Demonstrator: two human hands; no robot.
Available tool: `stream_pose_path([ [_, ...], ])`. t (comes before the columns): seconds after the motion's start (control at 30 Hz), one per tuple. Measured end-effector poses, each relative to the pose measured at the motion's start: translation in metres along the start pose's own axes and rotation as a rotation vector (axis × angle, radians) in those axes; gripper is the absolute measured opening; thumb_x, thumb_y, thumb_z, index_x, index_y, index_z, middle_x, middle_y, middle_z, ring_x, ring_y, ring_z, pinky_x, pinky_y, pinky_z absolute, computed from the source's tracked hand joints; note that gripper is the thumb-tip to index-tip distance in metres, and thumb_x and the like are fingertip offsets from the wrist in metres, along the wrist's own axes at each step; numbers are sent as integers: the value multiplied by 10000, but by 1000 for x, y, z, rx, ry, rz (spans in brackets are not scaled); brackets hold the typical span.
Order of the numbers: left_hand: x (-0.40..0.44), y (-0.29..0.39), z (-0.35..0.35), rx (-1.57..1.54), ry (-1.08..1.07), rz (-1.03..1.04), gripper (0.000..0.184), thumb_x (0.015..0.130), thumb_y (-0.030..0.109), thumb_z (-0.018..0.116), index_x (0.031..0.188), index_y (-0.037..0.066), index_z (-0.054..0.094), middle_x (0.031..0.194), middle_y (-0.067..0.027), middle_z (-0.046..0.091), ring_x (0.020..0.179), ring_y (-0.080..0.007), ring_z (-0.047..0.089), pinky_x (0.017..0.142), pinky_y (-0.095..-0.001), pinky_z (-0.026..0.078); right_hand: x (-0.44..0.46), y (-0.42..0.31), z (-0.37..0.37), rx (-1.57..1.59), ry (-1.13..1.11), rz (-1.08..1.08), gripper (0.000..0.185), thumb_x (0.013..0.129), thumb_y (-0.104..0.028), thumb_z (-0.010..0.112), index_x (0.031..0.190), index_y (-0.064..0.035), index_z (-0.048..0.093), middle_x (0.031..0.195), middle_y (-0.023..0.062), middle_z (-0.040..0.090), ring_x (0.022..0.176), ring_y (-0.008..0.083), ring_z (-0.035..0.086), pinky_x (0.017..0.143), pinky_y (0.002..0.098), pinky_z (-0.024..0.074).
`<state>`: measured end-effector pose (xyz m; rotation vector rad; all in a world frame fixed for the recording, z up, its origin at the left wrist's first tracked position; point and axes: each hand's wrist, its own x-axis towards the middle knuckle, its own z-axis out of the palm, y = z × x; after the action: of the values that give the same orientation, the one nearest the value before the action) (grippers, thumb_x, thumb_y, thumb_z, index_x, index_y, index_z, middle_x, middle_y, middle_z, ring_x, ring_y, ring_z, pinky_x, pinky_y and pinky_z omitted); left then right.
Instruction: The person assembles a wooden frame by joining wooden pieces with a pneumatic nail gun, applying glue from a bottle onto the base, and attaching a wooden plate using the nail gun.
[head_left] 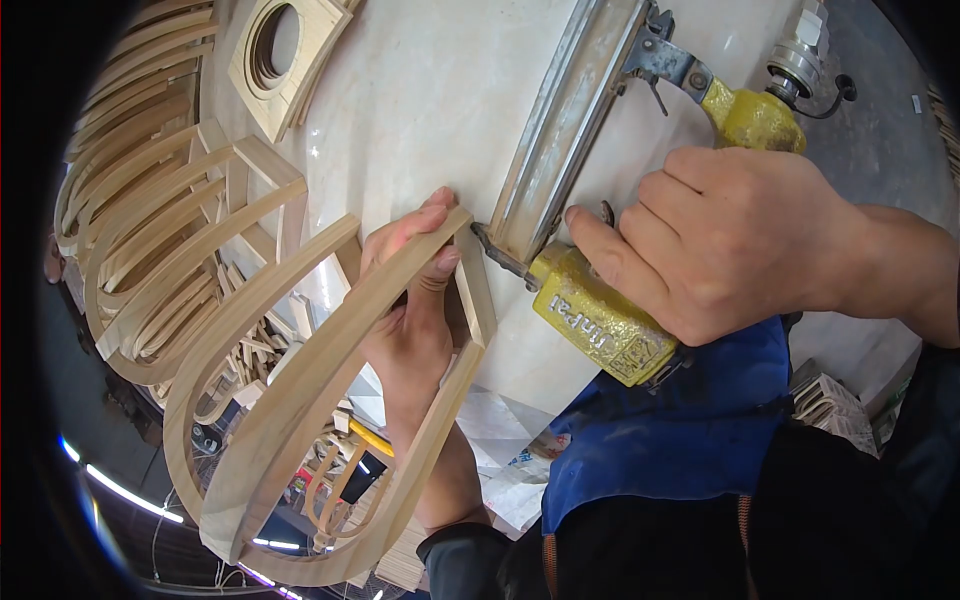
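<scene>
While I watch from far off, I worry most about my left hand (pixel 408 345), because its fingers are so close to the nose (pixel 508 260) of the yellow nail gun (pixel 605 315). If the gun tips or the wood slips, a nail could come out the side and poke a finger. The wood strips look thin, so a nail too near the edge could split one. The long loop could also swing down and twist the corner, as I have it by just one end.

The curved wood frame (pixel 310 400) is in my left hand, its squared end by the gun's nose; I can't tell if they touch. My left thumb and fingers are clamped on that end. My right hand (pixel 715 240) has its fingers wrapped around the gun, one reaching forward by the trigger.

The frame's long line runs slantwise: the squared end points up and right, and the round end points down and left, out past the table (pixel 420 110)
</scene>
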<state>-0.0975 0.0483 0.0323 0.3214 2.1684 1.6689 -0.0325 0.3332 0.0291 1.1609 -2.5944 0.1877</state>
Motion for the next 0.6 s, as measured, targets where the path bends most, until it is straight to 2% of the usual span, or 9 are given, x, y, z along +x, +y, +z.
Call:
stream_pose_path([
  [0.13, 0, -1, -2, 42, -10, 17, 293, 999, -44, 689, 1286, -11, 742, 1345, -195, 741, 1279, -313, 690, 1176, -435, 501, 0, 0, 0, 3, -4, 1, 156, 873, -61, 743, 1009, 9, 773, 686, 32, 582, 565, 133, 487, 554, 250, 404],
  [0.27, 0, 1, -1, 11, -8, 3, 232, 1015, -57, 683, 1228, 2, 752, 1284, -139, 703, 1312, -324, 670, 1176, -462, 514, -1, 0, 3, 3, 12, 2, 159, 879, -66, 736, 1014, 12, 769, 690, 33, 582, 569, 136, 491, 556, 252, 405],
  [0.6, -1, -2, 0, -10, -3, 28, 244, 1012, -58, 689, 1239, 6, 749, 1301, -143, 709, 1291, -312, 680, 1166, -440, 524, -1, -1, 1, 0, 4, 10, 167, 894, -80, 721, 1023, 18, 758, 698, 34, 580, 573, 139, 494, 559, 257, 406],
])
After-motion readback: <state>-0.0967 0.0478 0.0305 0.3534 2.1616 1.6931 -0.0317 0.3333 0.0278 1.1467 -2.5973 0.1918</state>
